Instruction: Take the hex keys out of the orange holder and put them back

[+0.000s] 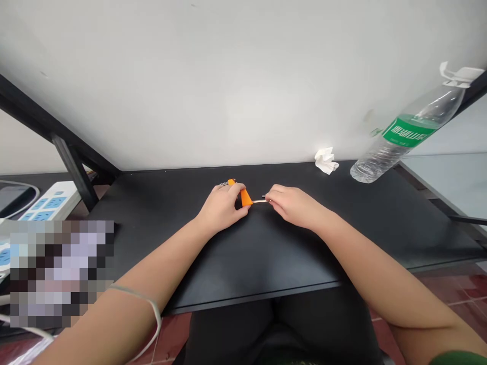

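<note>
The left hand (223,209) and right hand (292,204) are bare, and so are the forearms (167,263). Part of a green sleeve (456,358) shows on the right; the trousers (232,329) are black.

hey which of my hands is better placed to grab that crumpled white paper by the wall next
Probably your right hand: it is nearer the crumpled white paper. It would first have to let go of the thin strip; your left hand, gripping the orange item, is farther off.

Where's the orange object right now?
Near the head view's centre: the orange object is in the left hand, with the right hand to its right.
</note>
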{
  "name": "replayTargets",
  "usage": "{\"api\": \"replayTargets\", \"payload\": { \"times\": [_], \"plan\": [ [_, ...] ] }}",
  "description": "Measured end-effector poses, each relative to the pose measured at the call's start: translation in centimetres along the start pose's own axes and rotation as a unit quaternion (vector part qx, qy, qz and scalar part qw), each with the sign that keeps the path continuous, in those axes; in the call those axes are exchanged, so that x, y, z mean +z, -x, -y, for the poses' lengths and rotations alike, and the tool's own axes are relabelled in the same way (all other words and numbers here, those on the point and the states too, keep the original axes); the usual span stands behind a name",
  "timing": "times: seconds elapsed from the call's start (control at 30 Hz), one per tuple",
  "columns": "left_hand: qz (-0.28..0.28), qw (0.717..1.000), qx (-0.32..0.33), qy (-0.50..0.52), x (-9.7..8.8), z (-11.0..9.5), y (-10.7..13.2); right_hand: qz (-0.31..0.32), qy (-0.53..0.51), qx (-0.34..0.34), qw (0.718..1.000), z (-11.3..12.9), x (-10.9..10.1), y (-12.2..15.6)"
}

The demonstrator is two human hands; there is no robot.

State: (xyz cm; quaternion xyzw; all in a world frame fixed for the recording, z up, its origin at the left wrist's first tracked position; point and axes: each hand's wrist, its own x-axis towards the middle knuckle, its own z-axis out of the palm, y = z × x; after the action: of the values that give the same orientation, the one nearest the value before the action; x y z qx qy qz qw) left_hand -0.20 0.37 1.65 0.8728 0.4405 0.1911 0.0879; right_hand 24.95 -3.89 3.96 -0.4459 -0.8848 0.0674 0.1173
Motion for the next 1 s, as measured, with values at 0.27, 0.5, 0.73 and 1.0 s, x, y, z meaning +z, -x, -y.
{"api": "replayTargets", "payload": {
  "times": [0.27,0.5,0.73,1.0],
  "plan": [
    [-0.004,1.0,0.004,0.01,-0.1,-0.1,0.1,-0.037,-0.01,-0.017,0.999,-0.6,-0.5,0.3],
    [-0.01,1.0,0.02,0.015,-0.1,-0.4,0.2,-0.041,-0.034,-0.021,0.998,-0.9,-0.4,0.4],
    [-0.014,0.999,0.042,0.016,-0.1,-0.3,0.4,-0.052,-0.093,-0.033,0.994,-1.0,-0.7,0.6],
    [-0.018,0.998,0.065,0.015,0.2,-0.2,0.6,-0.046,-0.153,-0.033,0.987,-1.3,-1.2,0.6]
  ]
}}
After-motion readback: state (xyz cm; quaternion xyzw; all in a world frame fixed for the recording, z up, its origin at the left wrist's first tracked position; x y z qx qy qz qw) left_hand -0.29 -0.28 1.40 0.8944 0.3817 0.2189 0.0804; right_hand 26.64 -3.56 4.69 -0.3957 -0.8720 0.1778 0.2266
